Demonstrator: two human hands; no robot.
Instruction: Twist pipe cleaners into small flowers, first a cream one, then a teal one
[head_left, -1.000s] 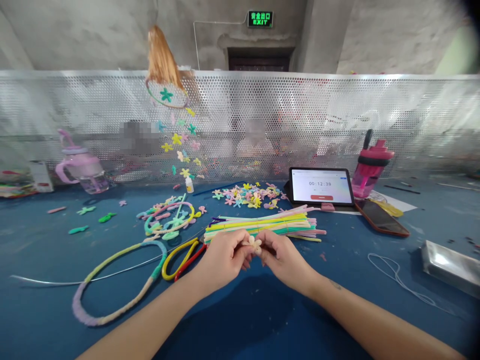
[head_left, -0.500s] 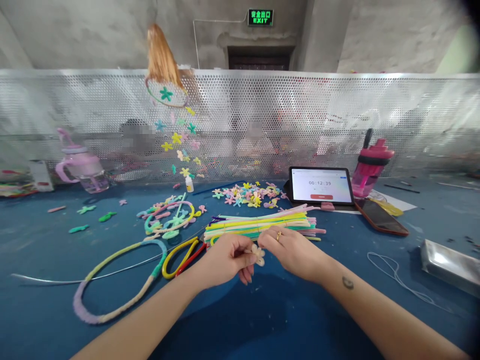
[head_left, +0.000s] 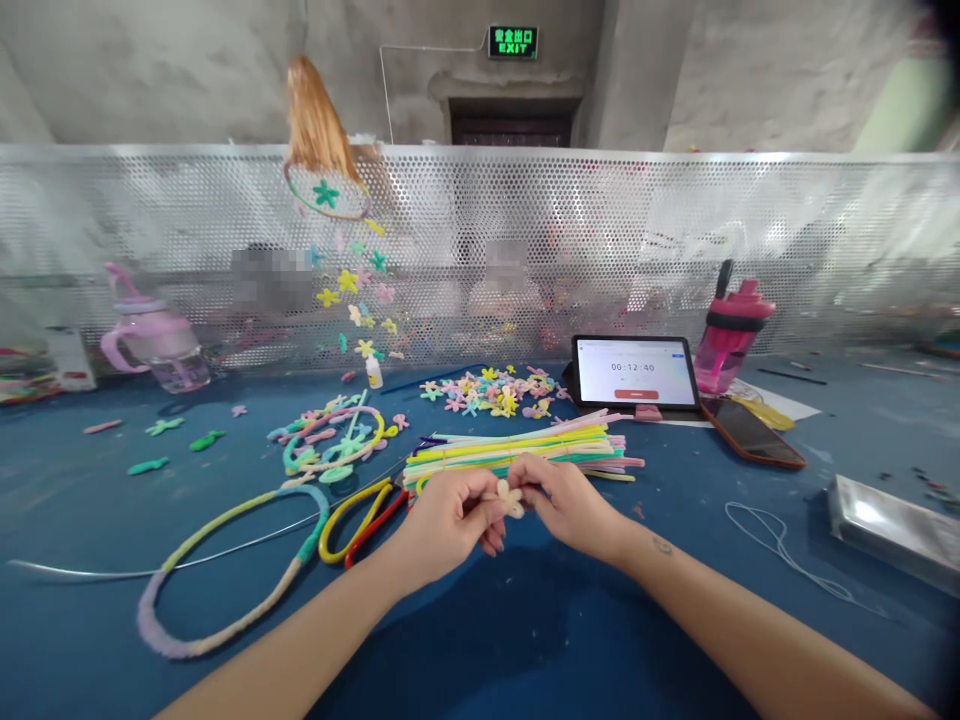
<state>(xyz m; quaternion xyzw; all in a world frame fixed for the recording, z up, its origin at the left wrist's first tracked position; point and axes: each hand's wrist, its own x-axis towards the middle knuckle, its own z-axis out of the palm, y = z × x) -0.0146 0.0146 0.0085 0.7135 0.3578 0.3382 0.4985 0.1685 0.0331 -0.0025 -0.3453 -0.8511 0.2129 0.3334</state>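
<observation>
Between my two hands is a small cream pipe-cleaner flower (head_left: 510,498), raised a little above the blue table. My left hand (head_left: 459,515) pinches it from the left with thumb and forefinger. From the other side, the closed fingertips of my right hand (head_left: 566,503) grip a petal at its right edge. Just behind the hands lies a bundle of pastel pipe cleaners (head_left: 517,447). Pliers with yellow and red handles (head_left: 352,520) rest left of my left hand, their jaws partly hidden. A fuzzy multicoloured hoop (head_left: 161,570) lies farther left.
Behind the bundle is a pile of small pipe-cleaner flowers (head_left: 495,390). A tablet with a timer (head_left: 636,372), a phone (head_left: 754,432), a pink bottle (head_left: 727,340) and a metal box (head_left: 892,530) stand right. A flower mobile (head_left: 326,190) hangs before the perforated screen (head_left: 450,250).
My right hand has turned and lowered its fingers from above the flower to its right edge. My left hand keeps its pinch. The whole view has shifted slightly.
</observation>
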